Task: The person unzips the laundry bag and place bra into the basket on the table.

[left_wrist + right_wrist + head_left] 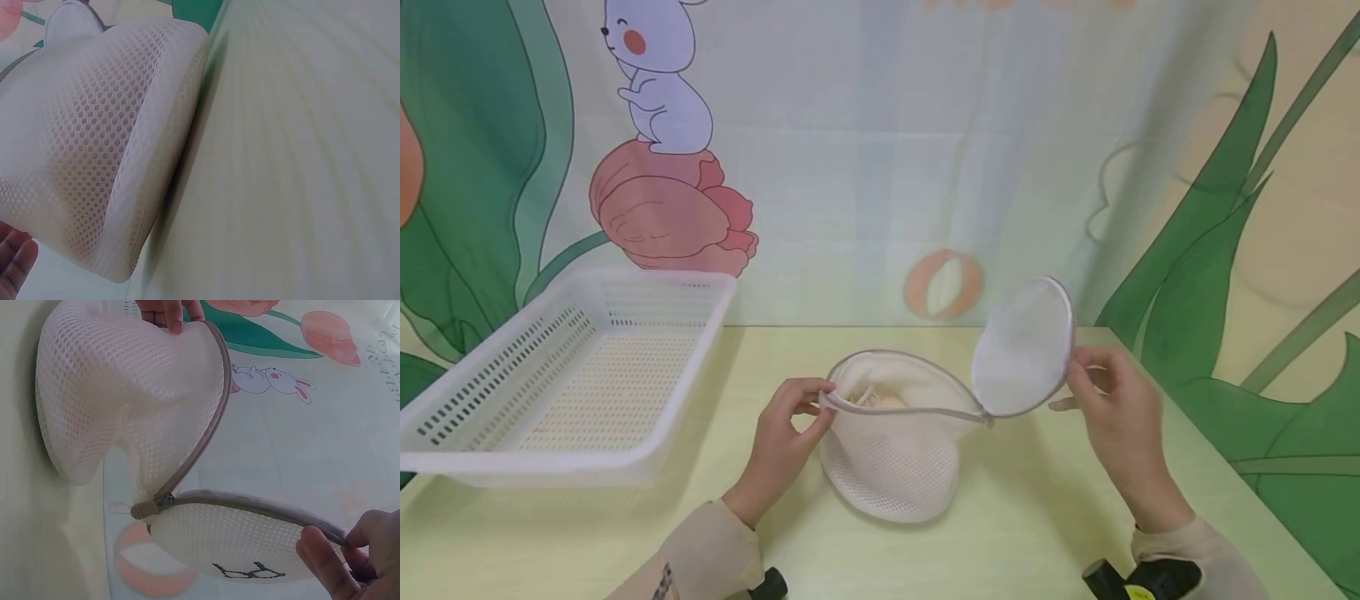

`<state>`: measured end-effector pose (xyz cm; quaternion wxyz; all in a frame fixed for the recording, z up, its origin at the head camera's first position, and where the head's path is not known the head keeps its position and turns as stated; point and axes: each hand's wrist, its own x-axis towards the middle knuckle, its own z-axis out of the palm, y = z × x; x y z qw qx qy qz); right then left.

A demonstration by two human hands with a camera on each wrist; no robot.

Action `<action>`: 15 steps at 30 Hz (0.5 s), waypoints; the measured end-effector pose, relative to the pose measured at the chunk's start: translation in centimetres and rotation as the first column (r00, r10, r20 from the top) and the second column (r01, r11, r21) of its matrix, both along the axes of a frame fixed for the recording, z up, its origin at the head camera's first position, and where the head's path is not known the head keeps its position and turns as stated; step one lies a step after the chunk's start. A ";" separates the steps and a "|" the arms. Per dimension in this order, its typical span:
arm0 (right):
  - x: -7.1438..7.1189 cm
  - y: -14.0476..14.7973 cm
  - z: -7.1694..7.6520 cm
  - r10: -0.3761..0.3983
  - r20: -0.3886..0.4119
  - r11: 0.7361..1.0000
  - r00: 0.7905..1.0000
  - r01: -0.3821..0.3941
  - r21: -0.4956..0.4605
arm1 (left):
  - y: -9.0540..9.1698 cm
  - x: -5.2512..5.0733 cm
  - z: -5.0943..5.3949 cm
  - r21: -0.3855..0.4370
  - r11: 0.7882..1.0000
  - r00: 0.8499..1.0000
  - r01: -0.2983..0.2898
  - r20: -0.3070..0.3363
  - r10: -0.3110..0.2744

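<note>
"White mesh bag (895, 479), where do we have it?"

"Centre of the pale surface (1000, 525), between our two hands. We can't tell whether its base fully touches down."

"Left hand (782, 437)?"

"Pinching the bag's rim at its left end, thumb and fingers on the edge."

"Right hand (1116, 417)?"

"Gripping the outer edge of the round lid (1022, 354). Lid's unzipped, swung up and to the right, joined to the body near the zipper pull (145, 509)."

"Zipper?"

"Grey-brown tape runs along both the mouth and the lid. Right wrist view also gives us dark stitching (250, 572) on the lid's outer face."

"Anything inside?"

"Cream-coloured contents (886, 402) show in the mouth; we can't identify them."

"What else do we see?"

"White plastic basket (535, 463) on the left, slotted walls, well apart from the bag. Behind: printed backdrop (820, 183) with rabbit, tulip and leaves."
</note>
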<state>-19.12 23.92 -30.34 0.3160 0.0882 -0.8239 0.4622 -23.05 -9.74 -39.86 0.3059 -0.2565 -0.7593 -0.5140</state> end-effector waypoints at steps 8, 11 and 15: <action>0.2 1.6 -0.9 -0.040 0.106 0.998 0.994 0.045 -0.044 | 0.1 0.0 0.0 -0.003 1.000 1.000 -0.013 0.007 0.013; 0.4 2.1 -1.2 -0.059 0.159 0.997 0.986 0.067 -0.043 | 0.1 0.0 0.0 -0.001 1.000 1.000 -0.019 -0.008 0.019; 0.5 2.7 -1.7 -0.060 0.218 0.996 0.974 0.074 -0.054 | 0.2 0.1 0.1 0.001 1.000 0.999 -0.025 -0.020 0.025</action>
